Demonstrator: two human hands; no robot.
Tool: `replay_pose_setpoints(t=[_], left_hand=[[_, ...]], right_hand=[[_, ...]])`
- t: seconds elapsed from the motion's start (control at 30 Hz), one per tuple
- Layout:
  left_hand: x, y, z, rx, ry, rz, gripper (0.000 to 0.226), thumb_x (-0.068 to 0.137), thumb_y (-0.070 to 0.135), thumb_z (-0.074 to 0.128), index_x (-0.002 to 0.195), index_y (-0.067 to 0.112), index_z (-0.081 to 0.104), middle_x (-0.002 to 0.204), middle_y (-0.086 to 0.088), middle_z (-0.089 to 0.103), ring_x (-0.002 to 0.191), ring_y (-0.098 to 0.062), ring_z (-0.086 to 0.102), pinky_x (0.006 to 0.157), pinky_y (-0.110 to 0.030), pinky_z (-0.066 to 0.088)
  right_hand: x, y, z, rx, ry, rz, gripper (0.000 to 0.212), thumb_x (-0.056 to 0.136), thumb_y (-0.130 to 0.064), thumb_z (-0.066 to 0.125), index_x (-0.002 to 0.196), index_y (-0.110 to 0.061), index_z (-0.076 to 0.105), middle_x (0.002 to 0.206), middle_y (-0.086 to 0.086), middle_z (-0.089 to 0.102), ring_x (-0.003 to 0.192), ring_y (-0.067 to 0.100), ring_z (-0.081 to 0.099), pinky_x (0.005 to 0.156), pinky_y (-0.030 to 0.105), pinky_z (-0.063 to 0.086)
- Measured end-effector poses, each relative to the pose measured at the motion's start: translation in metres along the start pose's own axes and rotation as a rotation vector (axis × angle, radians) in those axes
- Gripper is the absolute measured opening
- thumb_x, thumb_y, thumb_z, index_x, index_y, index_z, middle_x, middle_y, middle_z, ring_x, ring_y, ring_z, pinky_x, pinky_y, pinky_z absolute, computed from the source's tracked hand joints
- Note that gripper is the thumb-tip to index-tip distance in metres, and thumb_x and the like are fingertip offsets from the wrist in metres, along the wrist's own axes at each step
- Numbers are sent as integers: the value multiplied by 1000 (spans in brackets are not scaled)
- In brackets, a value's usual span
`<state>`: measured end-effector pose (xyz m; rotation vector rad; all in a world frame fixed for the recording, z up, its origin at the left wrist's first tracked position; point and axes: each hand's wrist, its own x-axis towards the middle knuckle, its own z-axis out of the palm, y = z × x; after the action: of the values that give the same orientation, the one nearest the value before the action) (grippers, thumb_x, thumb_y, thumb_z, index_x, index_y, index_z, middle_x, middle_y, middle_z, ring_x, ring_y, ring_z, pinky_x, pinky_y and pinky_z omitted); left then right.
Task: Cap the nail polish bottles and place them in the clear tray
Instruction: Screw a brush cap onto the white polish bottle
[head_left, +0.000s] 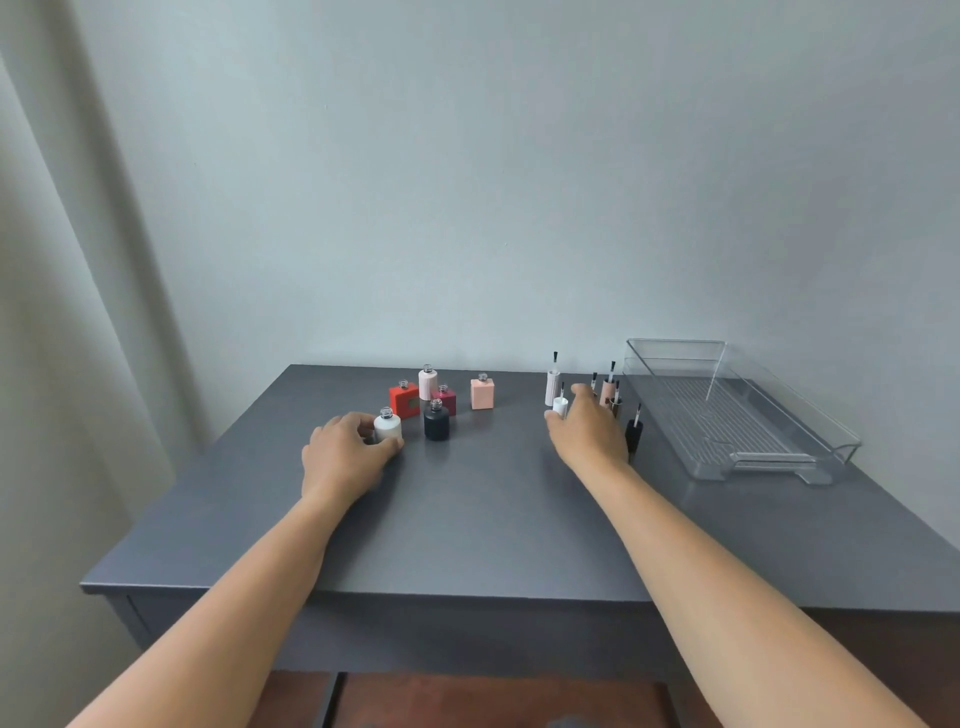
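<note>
Several uncapped nail polish bottles stand left of centre: a white round bottle (387, 427), a black one (436, 422), a red square one (405, 399), a magenta one (444, 399), a pale pink tall one (427, 383) and a peach one (482, 393). My left hand (345, 454) is wrapped around the white bottle. Brush caps stand upright at the right: a tall white cap (552, 387), a pink cap (607, 391), a black cap (633, 432). My right hand (589, 432) pinches the small white cap (560, 405). The clear tray (737, 410) lies empty at far right.
The grey table (493, 519) stands against a plain wall, with a curtain (62, 364) at the left. The tray sits near the table's right rear edge. A brown floor shows below the front edge.
</note>
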<state>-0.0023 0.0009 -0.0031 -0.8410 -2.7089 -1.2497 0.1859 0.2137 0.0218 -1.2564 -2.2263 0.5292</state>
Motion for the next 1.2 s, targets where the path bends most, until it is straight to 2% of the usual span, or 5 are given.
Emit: replay_pose_setpoints(t=[0.3,0.57,0.77,0.97,1.2], left_hand=[[-6,3,-4,-51,-16,-26,27,76,42,73,97,28,64,102,7,70,107,-21,60,97,-45,45],[-35,12,-11,-234,-33,-28,27,76,36,75,93,27,56,89,15,65,85,-8,64,64,-26,45],[-63,35,0,-322,-159,70,24,75,36,78,93,35,62,87,16,70,81,1,65,68,-20,47],[-66,61,15,-346,-262,139,30,71,33,82,95,38,65,90,17,71,78,9,64,71,-17,47],[-61,64,26,-315,-217,123,32,72,24,82,95,37,64,92,15,69,85,-1,65,74,-21,50]], right_hand=[[6,0,1,-16,-34,-1,25,95,-30,48,111,-14,59,105,9,69,98,32,61,66,33,42],[-28,2,-14,219,-61,-6,19,86,-39,56,95,-22,59,92,-4,69,76,24,69,65,37,55],[-57,5,-25,536,-60,4,6,86,-31,63,84,-26,61,80,-10,68,59,8,69,38,27,49],[-67,9,-26,731,-197,16,18,96,-21,54,107,-28,67,91,2,69,64,15,62,54,22,50],[-69,18,-24,861,-203,21,13,93,-10,60,93,-18,70,86,8,68,65,13,65,53,24,53]])
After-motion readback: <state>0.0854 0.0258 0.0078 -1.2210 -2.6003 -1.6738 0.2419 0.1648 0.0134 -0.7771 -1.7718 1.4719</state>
